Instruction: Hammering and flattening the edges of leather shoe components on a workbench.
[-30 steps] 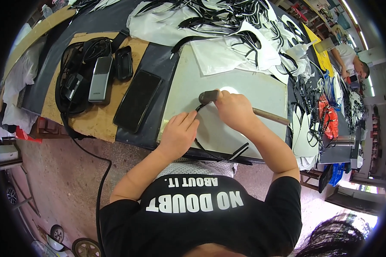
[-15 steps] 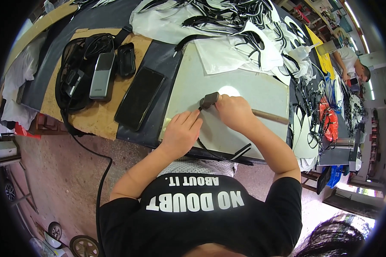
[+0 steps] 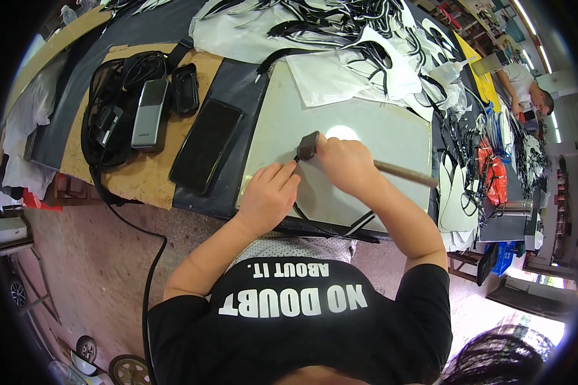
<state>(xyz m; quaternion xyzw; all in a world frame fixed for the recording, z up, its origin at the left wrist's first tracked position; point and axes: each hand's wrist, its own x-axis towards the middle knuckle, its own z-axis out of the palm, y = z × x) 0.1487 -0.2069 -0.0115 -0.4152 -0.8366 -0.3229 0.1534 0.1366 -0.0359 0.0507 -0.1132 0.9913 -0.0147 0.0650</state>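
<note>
My right hand (image 3: 345, 163) is closed round a hammer (image 3: 404, 173), gripping it close to the dark metal head. The wooden handle sticks out to the right beyond my wrist. Just left of it, the fingers of my left hand (image 3: 270, 196) press together on a thin black strip (image 3: 311, 229) with white edging. One end of the strip shows at my fingertips, right by the hammer head; the rest loops down over the table's front edge. Both hands work above a smooth grey board (image 3: 392, 138).
At the back lies a heap of white pieces and black-and-white strips (image 3: 366, 58). On the left are a black phone (image 3: 207, 147), a silver power bank (image 3: 151, 114) and a black mesh bag (image 3: 106, 90) on cardboard (image 3: 160, 183). White cut pieces (image 3: 454, 192) and a person (image 3: 523, 86) are at right.
The hammer head has tipped and shifted slightly, and its handle end has swung a little down and to the right. My left hand stays nearly in place on the strip.
</note>
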